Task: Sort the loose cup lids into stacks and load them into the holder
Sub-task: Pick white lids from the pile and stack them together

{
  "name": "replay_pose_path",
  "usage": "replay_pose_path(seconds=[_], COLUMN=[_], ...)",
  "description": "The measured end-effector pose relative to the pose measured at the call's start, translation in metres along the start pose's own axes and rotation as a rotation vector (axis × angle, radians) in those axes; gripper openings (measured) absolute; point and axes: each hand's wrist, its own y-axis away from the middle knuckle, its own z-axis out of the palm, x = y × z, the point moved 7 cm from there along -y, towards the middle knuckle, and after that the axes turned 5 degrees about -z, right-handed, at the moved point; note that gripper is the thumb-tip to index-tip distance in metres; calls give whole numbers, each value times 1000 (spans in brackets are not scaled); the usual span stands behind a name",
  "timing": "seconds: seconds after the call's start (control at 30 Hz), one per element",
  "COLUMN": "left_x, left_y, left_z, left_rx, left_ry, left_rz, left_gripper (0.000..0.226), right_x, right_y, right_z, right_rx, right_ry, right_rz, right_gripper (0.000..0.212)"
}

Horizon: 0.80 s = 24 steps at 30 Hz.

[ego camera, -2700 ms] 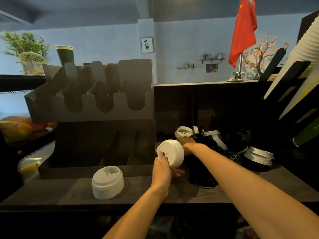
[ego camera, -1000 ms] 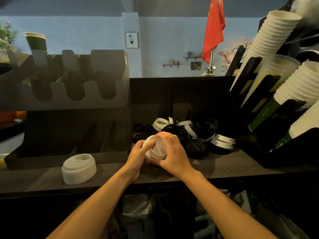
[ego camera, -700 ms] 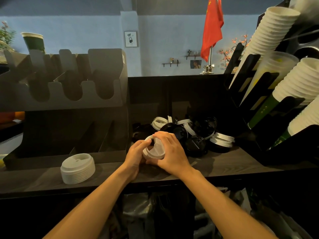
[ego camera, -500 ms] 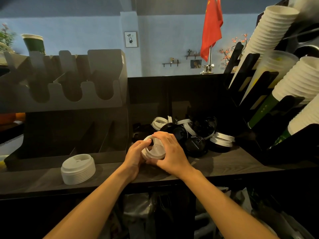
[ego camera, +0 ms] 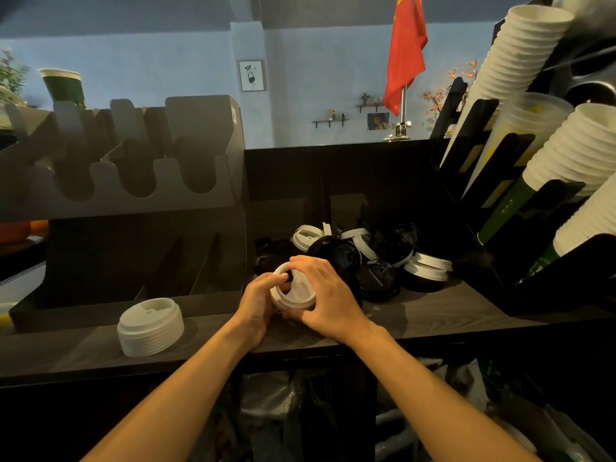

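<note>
Both hands hold a small stack of white lids point(ego camera: 293, 291) just above the dark wooden counter point(ego camera: 433, 315). My left hand point(ego camera: 258, 300) grips its left side and my right hand point(ego camera: 328, 295) covers its right side and top. A taller stack of white lids point(ego camera: 150, 326) stands on the counter to the left. Behind my hands lies a loose pile of black lids point(ego camera: 376, 275) and white lids point(ego camera: 428, 266). The dark grey lid holder point(ego camera: 126, 201) rises at the left with scalloped slots, all empty as far as I see.
A black rack point(ego camera: 520, 201) at the right holds slanted stacks of white paper cups point(ego camera: 513, 55). A green cup point(ego camera: 63, 88) stands on top behind the holder. A red flag point(ego camera: 405, 51) is on the back ledge. Bags show under the counter.
My right hand came back from the lid pile and joined my left on the white lid stack. Over the last second both hands stay nearly still on it.
</note>
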Motion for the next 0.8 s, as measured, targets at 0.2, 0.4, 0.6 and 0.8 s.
replay_pose_path(seconds=[0.2, 0.4, 0.6, 0.8], left_x=[0, 1, 1, 1], left_y=[1, 2, 3, 5], left_z=[0, 2, 3, 8], left_rx=[3, -14, -47, -108], left_ry=[1, -10, -13, -52], left_rz=[-6, -2, -7, -30], left_gripper=[26, 23, 57, 66], right_x=[-1, 4, 5, 4], right_y=[1, 2, 2, 2], right_z=[1, 1, 1, 0], right_rx=[-11, -10, 16, 22], right_ry=[3, -42, -60, -83], right_rz=[-6, 46, 44, 33], right_gripper=[76, 79, 78, 77])
